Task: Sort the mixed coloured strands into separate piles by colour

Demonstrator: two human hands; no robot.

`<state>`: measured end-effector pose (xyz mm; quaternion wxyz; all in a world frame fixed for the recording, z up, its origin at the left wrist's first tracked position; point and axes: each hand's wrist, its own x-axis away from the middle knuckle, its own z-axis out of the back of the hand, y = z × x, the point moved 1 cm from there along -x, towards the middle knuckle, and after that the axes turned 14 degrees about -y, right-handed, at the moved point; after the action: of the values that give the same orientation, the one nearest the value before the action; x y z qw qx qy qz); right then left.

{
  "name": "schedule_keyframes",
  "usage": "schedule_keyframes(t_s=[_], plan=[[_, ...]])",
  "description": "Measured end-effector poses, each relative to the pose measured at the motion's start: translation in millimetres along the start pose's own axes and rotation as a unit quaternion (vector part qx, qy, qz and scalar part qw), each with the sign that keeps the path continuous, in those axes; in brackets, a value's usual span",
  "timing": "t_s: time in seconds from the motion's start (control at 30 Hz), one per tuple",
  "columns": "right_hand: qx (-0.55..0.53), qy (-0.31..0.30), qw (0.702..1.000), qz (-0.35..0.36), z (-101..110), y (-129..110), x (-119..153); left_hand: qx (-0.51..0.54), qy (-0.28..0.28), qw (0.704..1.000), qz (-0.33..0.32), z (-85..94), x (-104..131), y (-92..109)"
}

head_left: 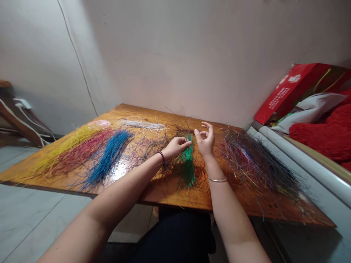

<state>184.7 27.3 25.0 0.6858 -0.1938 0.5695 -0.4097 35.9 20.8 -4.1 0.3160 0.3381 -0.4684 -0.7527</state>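
Observation:
My left hand (177, 147), with a dark bead bracelet, is pinched closed over the upper part of a green bundle of thin strands (188, 166). What lies between its fingertips is too fine to make out. Just to the right, my right hand (206, 140) is raised with thumb and bent fingers apart, holding nothing visible. Below it, partly behind the wrist, lie orange strands (202, 171). Dark and purple loose strands (153, 148) spread left of the green bundle, partly covered by my left hand.
On the wooden table (164, 195) lie yellow (64, 144), red (82, 148), blue (111, 157) and white bundles (144, 125). A large dark mixed pile (259, 160) covers the right side. Beyond it are a red box (285, 91) and red fabric (323, 128). A wall stands behind.

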Motion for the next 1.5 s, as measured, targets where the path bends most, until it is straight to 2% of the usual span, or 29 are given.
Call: schedule_keyframes(t_s=[0.1,0.2,0.43,0.63,0.83,0.93,1.1,1.27,1.4,1.5], plan=[[0.136,0.005,0.989,0.058,-2.3,-4.2,3.9,-0.048,-0.015,0.999,0.010,-0.3,1.5,-0.7],[0.189,0.015,0.977,0.094,-2.8,-6.4,4.8,-0.099,-0.021,0.995,0.013,-1.2,4.4,2.2],[0.153,-0.002,0.985,0.080,-3.5,-5.4,5.4,-0.165,-0.022,0.986,0.013,-2.0,7.0,3.6],[0.078,0.078,0.993,0.038,0.4,-4.8,4.3,-0.169,0.002,0.985,0.020,-0.4,6.7,2.3],[0.182,0.038,0.978,0.092,0.2,-14.8,7.3,-0.215,-0.005,0.976,0.040,-2.1,9.2,3.7],[0.182,0.035,0.979,0.089,-2.0,-15.9,10.8,-0.231,-0.006,0.972,0.041,-3.0,10.1,4.9],[0.140,0.119,0.981,0.068,3.0,-16.1,13.8,-0.218,0.018,0.975,0.049,-0.6,8.7,4.0],[0.088,0.221,0.970,0.057,9.1,-21.5,11.2,-0.196,0.106,0.972,0.074,7.4,7.1,-6.7],[-0.122,0.246,0.961,0.031,18.4,-17.3,0.8,-0.156,0.175,0.968,0.094,16.5,5.5,-14.4],[-0.305,0.193,0.932,-0.035,33.9,-9.7,-9.8,-0.089,0.205,0.969,0.101,20.3,3.3,-15.0]])
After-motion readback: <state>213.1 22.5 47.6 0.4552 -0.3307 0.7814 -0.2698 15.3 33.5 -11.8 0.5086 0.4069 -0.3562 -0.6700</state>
